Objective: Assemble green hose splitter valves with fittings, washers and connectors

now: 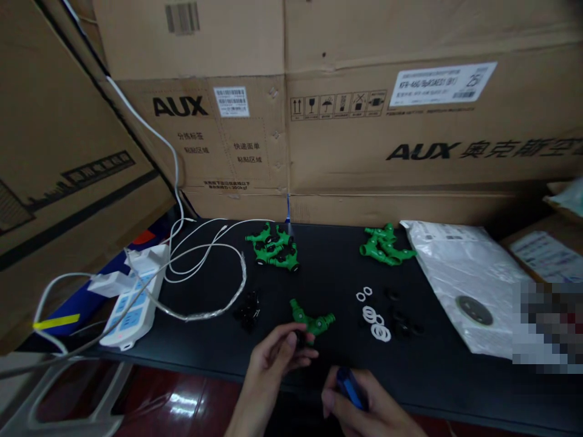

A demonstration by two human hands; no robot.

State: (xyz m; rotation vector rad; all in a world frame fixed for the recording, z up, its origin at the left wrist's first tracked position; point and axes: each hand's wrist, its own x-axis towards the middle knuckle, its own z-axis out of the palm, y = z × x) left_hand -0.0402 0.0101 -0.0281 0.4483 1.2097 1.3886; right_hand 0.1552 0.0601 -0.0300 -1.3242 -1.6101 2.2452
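Brown cardboard [337, 170] printed AUX rises like a wall behind the black table [328, 255] — another large carton [59, 103] closes in the left side. Below the table's near edge, a glossy dark-red floor [209, 403] throws back white light — beside it, a pale frame [119, 388].

A green fitting [321, 325] of faintly shiny plastic and a blue handle [350, 388] of smooth, plastic-looking make show by the front edge of a matt black tabletop [328, 276]. White rings [381, 332] look like flat, dull plastic. Along the back edge rise matt cardboard boxes [346, 176] bearing smooth paper labels [444, 85]; toward the right edge, a plastic bag [449, 273] gleams, crinkled. Smooth white plastic encases a power strip [143, 321] near the front left corner.
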